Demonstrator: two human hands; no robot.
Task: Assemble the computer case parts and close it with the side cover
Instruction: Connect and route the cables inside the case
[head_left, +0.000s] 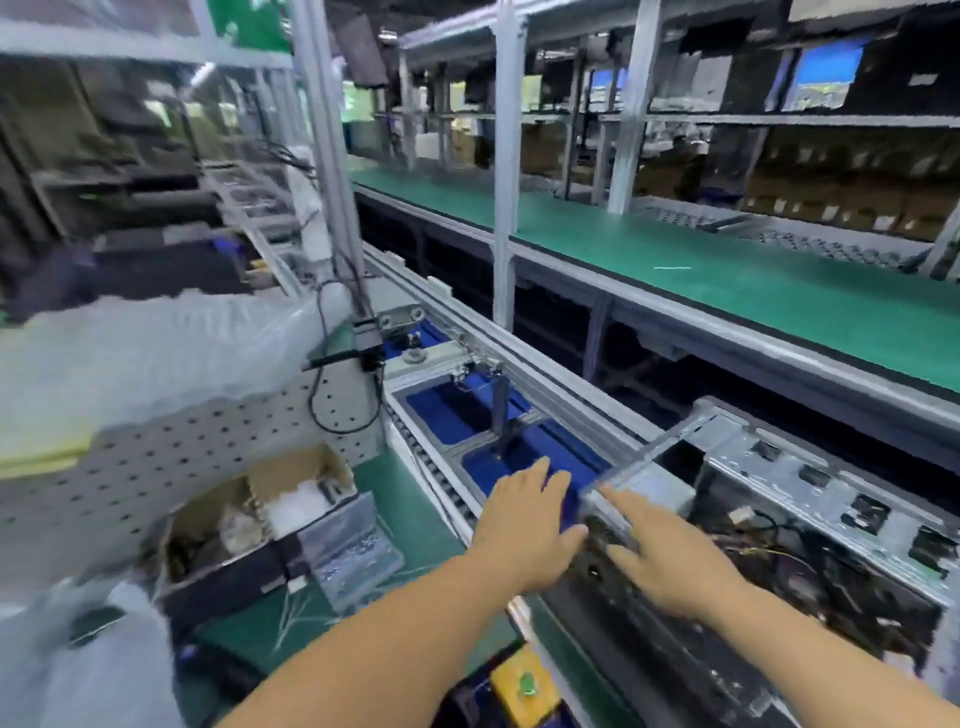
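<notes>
My 2 hands reach the open computer case (769, 525) lying on the conveyor — left hand (524, 525) flat against its near-left end, right hand (670, 556) spread over that corner, fingers straight. Left of the case — a cardboard parts box (260, 499).

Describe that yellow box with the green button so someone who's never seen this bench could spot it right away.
Start at the open grey metal computer case on the conveyor at right, then drop to the picture's bottom edge between the person's two forearms. There sits the small yellow box with a green button on top. Nothing else nearby is yellow with a green button.
</notes>
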